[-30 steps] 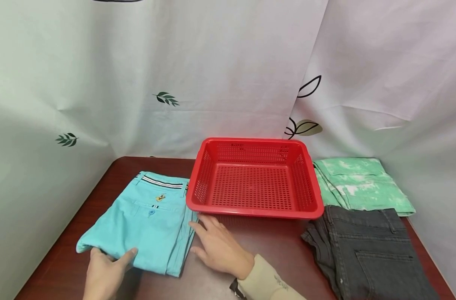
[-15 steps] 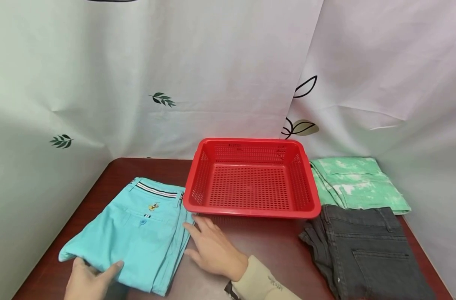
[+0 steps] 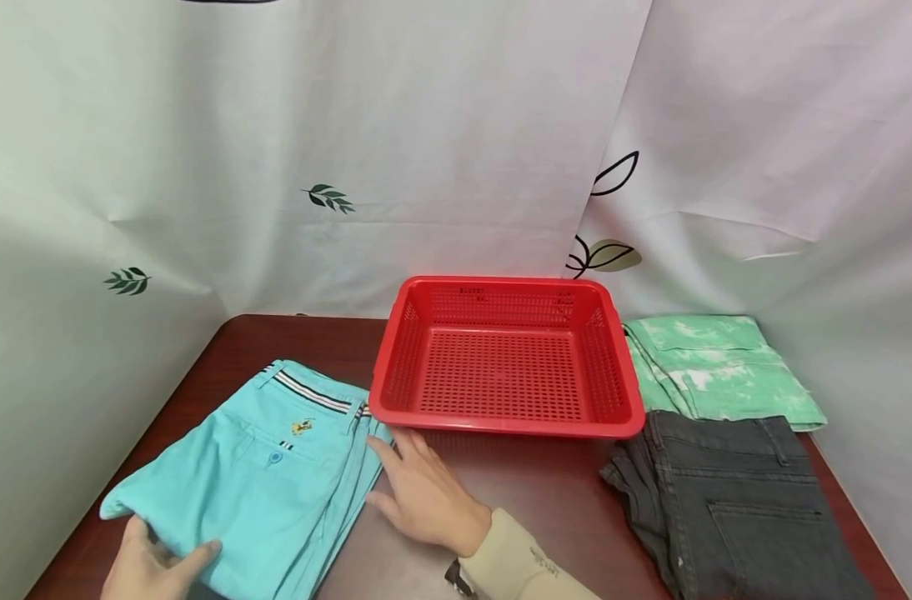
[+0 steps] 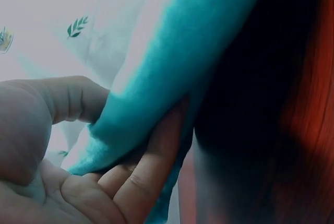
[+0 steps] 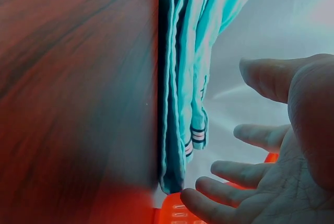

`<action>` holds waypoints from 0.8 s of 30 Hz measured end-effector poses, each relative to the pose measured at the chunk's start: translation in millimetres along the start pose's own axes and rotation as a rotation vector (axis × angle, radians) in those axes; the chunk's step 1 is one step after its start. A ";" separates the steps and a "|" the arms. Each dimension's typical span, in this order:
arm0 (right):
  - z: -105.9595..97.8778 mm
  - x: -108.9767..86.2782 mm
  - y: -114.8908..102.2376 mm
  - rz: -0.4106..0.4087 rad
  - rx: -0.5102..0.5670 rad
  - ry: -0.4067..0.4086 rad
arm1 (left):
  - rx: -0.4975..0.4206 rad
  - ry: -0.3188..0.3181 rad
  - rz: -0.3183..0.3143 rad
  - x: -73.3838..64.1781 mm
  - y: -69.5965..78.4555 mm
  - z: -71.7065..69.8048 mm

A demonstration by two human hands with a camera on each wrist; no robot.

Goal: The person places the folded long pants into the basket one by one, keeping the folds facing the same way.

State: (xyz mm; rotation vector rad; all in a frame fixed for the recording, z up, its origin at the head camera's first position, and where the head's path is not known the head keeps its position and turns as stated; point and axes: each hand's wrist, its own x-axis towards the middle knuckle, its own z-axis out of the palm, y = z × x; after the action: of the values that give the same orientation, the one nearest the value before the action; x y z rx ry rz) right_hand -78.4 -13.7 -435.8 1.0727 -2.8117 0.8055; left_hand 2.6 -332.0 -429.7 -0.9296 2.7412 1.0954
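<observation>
Folded turquoise trousers (image 3: 253,475) with a striped waistband lie at the left, their upper corner by the red basket (image 3: 501,425). At their near left edge my left hand (image 3: 148,571) pinches the cloth, thumb on top and fingers beneath. In the left wrist view, the trousers' folded edge (image 4: 172,57) sits between the thumb and fingers of that hand (image 4: 78,182). My right hand (image 3: 429,496) is beside the trousers' right edge, just in front of the basket. In the right wrist view its fingers (image 5: 235,174) are spread and fairly straight, and whether they touch the cloth is unclear.
Green and white patterned folded clothing (image 3: 726,367) lies right of the basket. Dark grey folded jeans (image 3: 741,508) lie in front of it. The brown table (image 3: 456,575) is bordered by a pale curtain (image 3: 456,150) with leaf prints.
My left hand has drawn the near left edge of the trousers left and toward me. The trousers have turned and slid nearer. My right hand stays almost in place by the basket.
</observation>
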 end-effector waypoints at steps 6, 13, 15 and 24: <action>0.9 3.3 0.4 0.010 0.037 0.000 | 0.015 -0.111 0.061 6.8 -4.0 -16.0; 3.9 5.5 1.8 0.025 0.070 -0.017 | 0.071 -0.225 0.125 12.7 -6.0 -31.5; 5.3 6.2 2.5 0.036 0.087 -0.021 | 0.077 -0.246 0.145 14.5 -7.5 -34.4; 7.6 8.1 6.2 0.066 0.132 -0.019 | 0.118 -0.285 0.243 21.1 -13.1 -41.9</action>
State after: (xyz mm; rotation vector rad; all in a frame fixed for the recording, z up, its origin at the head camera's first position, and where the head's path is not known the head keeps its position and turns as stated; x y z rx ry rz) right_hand -87.3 -18.5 -443.6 1.0132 -2.8589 1.0048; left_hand -0.3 -377.2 -411.7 -0.3972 2.6899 0.9932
